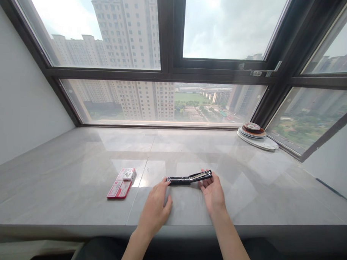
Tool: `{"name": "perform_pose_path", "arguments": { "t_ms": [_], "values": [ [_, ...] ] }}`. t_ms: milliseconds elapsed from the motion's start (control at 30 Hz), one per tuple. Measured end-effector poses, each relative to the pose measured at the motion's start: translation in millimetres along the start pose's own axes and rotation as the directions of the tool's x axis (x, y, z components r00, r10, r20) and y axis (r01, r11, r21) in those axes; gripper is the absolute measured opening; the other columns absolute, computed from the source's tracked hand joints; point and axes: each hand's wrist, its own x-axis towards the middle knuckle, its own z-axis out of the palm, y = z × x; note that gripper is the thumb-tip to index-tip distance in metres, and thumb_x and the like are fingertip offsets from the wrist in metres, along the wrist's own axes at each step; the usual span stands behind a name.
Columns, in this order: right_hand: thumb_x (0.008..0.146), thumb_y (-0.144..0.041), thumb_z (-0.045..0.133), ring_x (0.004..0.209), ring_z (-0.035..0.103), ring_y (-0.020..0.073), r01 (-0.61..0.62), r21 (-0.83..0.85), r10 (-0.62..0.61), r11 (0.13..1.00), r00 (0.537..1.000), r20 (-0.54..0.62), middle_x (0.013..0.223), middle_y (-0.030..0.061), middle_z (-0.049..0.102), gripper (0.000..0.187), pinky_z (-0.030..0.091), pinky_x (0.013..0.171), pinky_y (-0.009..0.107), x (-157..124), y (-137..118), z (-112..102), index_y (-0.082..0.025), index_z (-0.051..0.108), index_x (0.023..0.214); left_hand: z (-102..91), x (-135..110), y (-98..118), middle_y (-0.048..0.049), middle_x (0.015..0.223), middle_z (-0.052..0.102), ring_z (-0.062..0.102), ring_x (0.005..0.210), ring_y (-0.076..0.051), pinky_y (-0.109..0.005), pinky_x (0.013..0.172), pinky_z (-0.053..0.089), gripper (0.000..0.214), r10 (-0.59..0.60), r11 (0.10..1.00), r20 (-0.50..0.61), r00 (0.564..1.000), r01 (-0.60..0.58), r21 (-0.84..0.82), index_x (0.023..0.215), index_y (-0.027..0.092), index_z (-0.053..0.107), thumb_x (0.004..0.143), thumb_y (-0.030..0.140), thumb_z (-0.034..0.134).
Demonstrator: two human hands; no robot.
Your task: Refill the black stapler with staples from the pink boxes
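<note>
A black stapler lies opened out on the sill, its two halves spread nearly in a line with metal parts showing. Its right half tilts up off the surface. My left hand has its fingertips on the stapler's left end, the thumb lower and apart from it. My right hand grips the raised right end between thumb and fingers, some of which pass behind it. To the left, a small white box rests on flat red-and-white packs.
The grey marble-look sill runs up to a dark window frame. A stack of plates stands in the back right corner. A thin dark strip lies along the right side. The sill's front edge is close to my wrists.
</note>
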Motion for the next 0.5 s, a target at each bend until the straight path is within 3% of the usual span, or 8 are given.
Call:
{"name": "perform_pose_path", "arguments": {
  "t_ms": [100,167,233,333,400,500],
  "values": [
    [0.087,-0.050,0.072,0.125,0.064,0.0239,-0.041,-0.021,0.042,0.999,0.998,0.056,0.124,0.0043,0.070,0.037,0.058,0.105,0.040,-15,-10,-22,-0.026,0.066,0.115,-13.7,-8,-16,-0.0080,0.156,0.049,0.044,0.145,-0.027,-0.049,0.121,0.036,0.040,-0.130,0.984,-0.205,0.970,0.152,0.095,0.140,0.025,0.055,0.101,0.025,0.045],
    [0.086,-0.047,0.076,0.126,0.064,0.0243,-0.036,-0.108,0.046,0.993,0.995,0.090,0.128,0.0050,0.068,0.044,0.056,0.107,0.040,-28,-16,-35,-0.027,0.064,0.124,-23.9,-19,-32,-0.0122,0.161,0.040,0.034,0.150,-0.033,-0.058,0.124,0.027,0.044,-0.236,0.915,-0.341,0.910,0.326,0.238,0.143,0.021,0.054,0.101,0.029,0.047],
    [0.086,-0.047,0.077,0.126,0.064,0.0246,-0.024,-0.251,0.056,0.968,0.991,0.124,0.132,0.0058,0.066,0.049,0.056,0.106,0.038,-40,-21,-46,-0.027,0.063,0.129,-32.7,-33,-50,-0.0171,0.165,0.032,0.024,0.153,-0.040,-0.065,0.123,0.021,0.051,-0.304,0.826,-0.387,0.870,0.444,0.349,0.148,0.016,0.051,0.099,0.034,0.050],
    [0.090,-0.051,0.070,0.105,0.070,0.0229,0.010,-0.554,0.105,0.832,0.979,0.176,0.119,0.0068,0.070,0.046,0.060,0.083,0.032,-52,-21,-55,-0.023,0.065,0.126,-41.5,-50,-65,-0.0159,0.160,0.039,0.032,0.148,-0.039,-0.063,0.119,0.028,0.052,-0.316,0.820,-0.300,0.900,0.419,0.391,0.150,0.020,0.051,0.100,0.036,0.049],
    [0.092,-0.053,0.064,0.080,0.069,0.0196,0.083,-0.761,0.154,0.644,0.960,0.235,0.098,0.0046,0.072,0.044,0.054,0.064,0.029,-56,-18,-52,-0.021,0.067,0.123,-43.5,-53,-63,-0.0106,0.152,0.049,0.044,0.139,-0.033,-0.056,0.115,0.039,0.049,-0.265,0.893,-0.193,0.945,0.316,0.320,0.149,0.029,0.053,0.101,0.034,0.049],
    [0.095,-0.051,0.058,0.064,0.060,0.0171,0.252,-0.906,0.202,0.340,0.922,0.332,0.074,0.0000,0.067,0.037,0.044,0.059,0.028,-59,-12,-37,-0.023,0.072,0.115,-37.7,-43,-41,-0.0074,0.139,0.058,0.055,0.126,-0.028,-0.048,0.108,0.048,0.038,-0.121,0.990,-0.008,0.993,0.121,0.077,0.135,0.033,0.063,0.100,0.027,0.049]
  ]
}}
